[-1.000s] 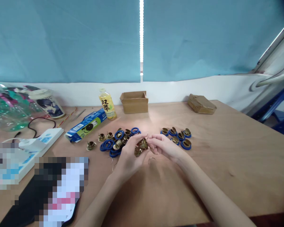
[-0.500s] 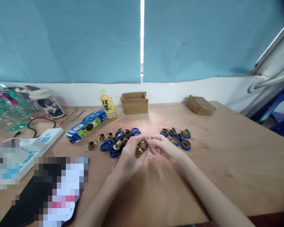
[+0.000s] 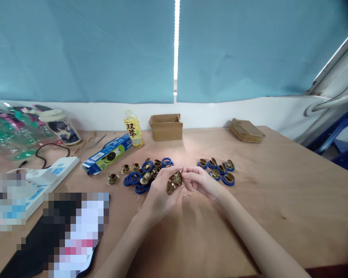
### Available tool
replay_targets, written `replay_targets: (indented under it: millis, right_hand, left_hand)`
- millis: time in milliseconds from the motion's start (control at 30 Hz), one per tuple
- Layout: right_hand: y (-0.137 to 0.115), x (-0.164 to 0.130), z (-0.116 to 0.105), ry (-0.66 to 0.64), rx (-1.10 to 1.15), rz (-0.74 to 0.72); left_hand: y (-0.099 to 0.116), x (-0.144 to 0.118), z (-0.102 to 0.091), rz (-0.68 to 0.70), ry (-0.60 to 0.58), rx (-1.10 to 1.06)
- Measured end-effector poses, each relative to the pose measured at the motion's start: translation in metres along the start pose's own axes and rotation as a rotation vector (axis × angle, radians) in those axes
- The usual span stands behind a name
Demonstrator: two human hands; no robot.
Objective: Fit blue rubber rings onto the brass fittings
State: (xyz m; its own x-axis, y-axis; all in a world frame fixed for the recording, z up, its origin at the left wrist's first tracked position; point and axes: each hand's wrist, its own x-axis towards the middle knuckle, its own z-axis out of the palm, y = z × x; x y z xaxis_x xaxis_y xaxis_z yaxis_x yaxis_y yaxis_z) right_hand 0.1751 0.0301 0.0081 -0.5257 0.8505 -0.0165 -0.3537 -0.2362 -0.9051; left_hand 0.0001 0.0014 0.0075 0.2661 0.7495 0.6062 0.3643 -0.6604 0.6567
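My left hand [image 3: 163, 191] is curled around a brass-coloured metal fitting [image 3: 176, 178] in front of the pile. Close against the fitting's right side, my right hand [image 3: 197, 180] has its thumb and fingers pinched together; what lies between those fingertips is hidden. Beyond my left hand is a heap of similar brass fittings and blue rings [image 3: 132, 178]. Several fittings seated in blue rings [image 3: 228, 178] lie in a group past my right hand. A thin wire ring [image 3: 187, 197] rests on the table below the hands, with other thin wire pieces left of it.
At the back of the wooden table [image 3: 278, 185] are an open cardboard box [image 3: 167, 129], a yellow drink bottle [image 3: 133, 131] and a brown package [image 3: 246, 130]. A blue carton [image 3: 107, 155], a cup [image 3: 64, 129], a power strip [image 3: 53, 175] and a phone [image 3: 84, 231] occupy the left.
The view has shifted slightly, so everything sits a little farther right and lower. Both hands keep nearly the same pose around the fitting.
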Motion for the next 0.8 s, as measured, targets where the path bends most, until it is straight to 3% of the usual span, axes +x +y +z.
replay_targets:
  millis: [300,533,800]
  right_hand:
    - [0.001,0.0,0.001,0.039,-0.197,-0.067]
    - [0.002,-0.001,0.009,0.081,-0.265,-0.15]
    - [0.0,-0.001,0.016,0.123,-0.281,-0.153]
  left_hand:
    - [0.002,0.001,-0.001,0.028,0.071,0.045]
    - [0.006,0.003,-0.006,-0.049,0.077,0.049]
    - [-0.001,0.001,-0.003,0.031,0.095,0.12]
